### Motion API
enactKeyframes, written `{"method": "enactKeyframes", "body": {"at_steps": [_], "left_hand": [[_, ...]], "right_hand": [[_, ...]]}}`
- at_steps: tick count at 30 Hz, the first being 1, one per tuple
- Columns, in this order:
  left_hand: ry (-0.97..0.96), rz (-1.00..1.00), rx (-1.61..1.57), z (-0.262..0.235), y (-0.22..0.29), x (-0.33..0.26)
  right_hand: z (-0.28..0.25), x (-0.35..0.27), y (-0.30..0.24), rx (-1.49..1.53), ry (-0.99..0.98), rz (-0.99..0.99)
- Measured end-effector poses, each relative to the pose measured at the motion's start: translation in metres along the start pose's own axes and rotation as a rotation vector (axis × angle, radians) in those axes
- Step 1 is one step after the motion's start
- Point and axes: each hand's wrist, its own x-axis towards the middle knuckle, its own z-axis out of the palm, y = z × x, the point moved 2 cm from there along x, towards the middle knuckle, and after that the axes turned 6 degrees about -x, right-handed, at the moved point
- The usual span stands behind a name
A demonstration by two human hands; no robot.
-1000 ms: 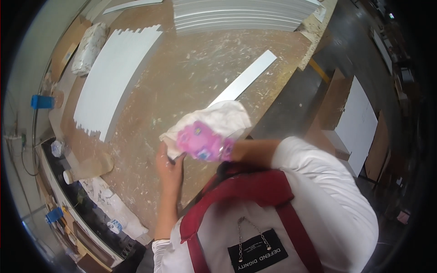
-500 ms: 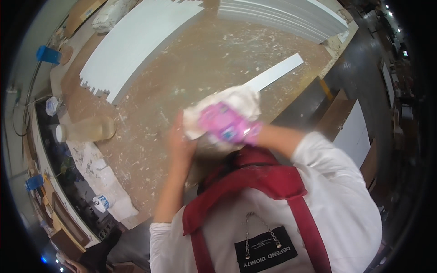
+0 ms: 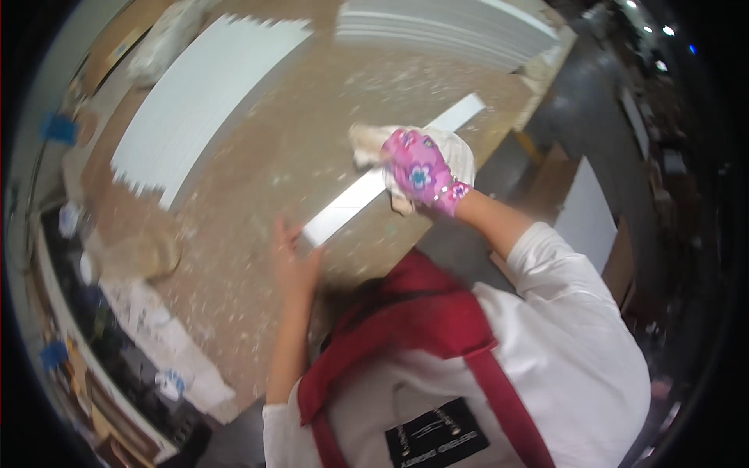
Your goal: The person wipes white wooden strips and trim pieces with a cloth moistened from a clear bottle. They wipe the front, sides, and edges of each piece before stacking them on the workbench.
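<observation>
White strip (image 3: 367, 195) lies slantwise on the dusty worktop (image 3: 257, 171); left hand (image 3: 290, 261), fingers flat, steadies its near end, while the right hand (image 3: 421, 170) (pink flowered glove) presses a clutched cloth (image 3: 456, 148) on it.

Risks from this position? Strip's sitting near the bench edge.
1. The white strip lies close to the workbench edge, pinned only at its near end by the bare left hand; a hard wipe might skew it off.
2. The image is blurred, so the gloved right hand and cloth may be moving fast and could slip.
</observation>
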Motion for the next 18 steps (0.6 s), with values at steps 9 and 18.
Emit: {"method": "enactKeyframes", "body": {"at_steps": [9,18], "left_hand": [[-0.006,-0.090,-0.107,0.001,0.017,0.000],[-0.002,-0.069,0.011,-0.003,0.011,-0.006]], "right_hand": [[0.026,-0.013,0.042,-0.213,-0.270,0.197],[-0.077,-0.021,0.197,-0.417,-0.010,0.337]]}}
